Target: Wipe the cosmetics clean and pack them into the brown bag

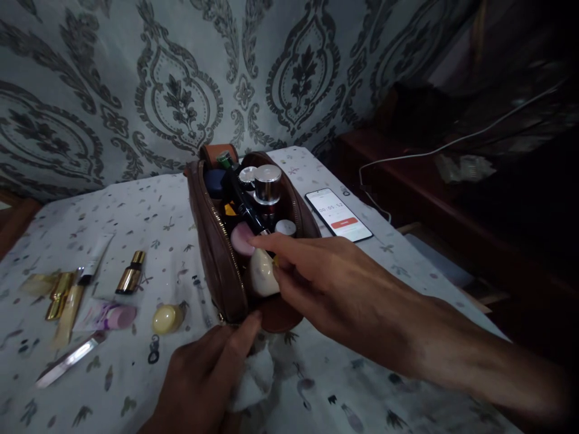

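A brown zip bag (217,259) stands unzipped on the table, packed with cosmetics. My right hand (316,277) reaches into its near end, fingers around a glossy cream-coloured container (263,274) partly hidden by them. Its index fingertip meets a round pink cap (242,239). Behind these lie a black tube (244,202), a silver-lidded jar (268,184) and a white cap (286,228). My left hand (203,367) is at the bag's front end, fingers curled over a crumpled white tissue (254,377), one fingertip close to the bag's brown end flap (278,316).
Left of the bag lie a yellow-lidded jar (166,319), a small gold-and-black bottle (131,274), a lilac tube (106,316), a white tube (97,256) and a shiny metal strip (70,360). To the right, a phone (339,214) shows a timer. A white cable (443,144) hangs beyond.
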`<state>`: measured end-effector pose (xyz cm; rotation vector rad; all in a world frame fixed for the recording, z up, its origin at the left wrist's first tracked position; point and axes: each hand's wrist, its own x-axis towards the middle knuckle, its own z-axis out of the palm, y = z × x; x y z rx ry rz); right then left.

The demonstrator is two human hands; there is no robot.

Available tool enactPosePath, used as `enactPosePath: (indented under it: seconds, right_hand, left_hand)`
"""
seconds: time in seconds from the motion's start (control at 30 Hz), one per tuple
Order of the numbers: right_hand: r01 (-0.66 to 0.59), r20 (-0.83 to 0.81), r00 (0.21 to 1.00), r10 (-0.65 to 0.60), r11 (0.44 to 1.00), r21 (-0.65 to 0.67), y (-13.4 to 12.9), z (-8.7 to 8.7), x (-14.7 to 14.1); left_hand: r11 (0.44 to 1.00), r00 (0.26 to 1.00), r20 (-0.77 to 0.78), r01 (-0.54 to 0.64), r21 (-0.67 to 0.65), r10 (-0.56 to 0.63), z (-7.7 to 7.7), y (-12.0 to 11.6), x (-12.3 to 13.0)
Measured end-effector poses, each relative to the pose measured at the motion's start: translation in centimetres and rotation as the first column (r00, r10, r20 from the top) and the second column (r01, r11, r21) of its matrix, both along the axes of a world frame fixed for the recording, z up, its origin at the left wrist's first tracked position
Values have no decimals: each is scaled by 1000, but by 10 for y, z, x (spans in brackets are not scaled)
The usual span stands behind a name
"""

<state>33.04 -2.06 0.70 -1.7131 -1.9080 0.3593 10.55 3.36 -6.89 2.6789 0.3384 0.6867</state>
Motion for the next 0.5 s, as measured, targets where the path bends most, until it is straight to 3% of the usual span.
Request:
enactPosePath:
  seconds: [0.17,0.5]
  right_hand:
    - [-21,-28,999,22,1000,6,-2,-2,2]
    - [-24,-57,998,23,1000,-9,-2,0,1]
  left_hand:
    - [1000,994,-109,16,-23,-19,2,1,-4]
    - [999,995,-94,19,-40,-23,1,1,-5]
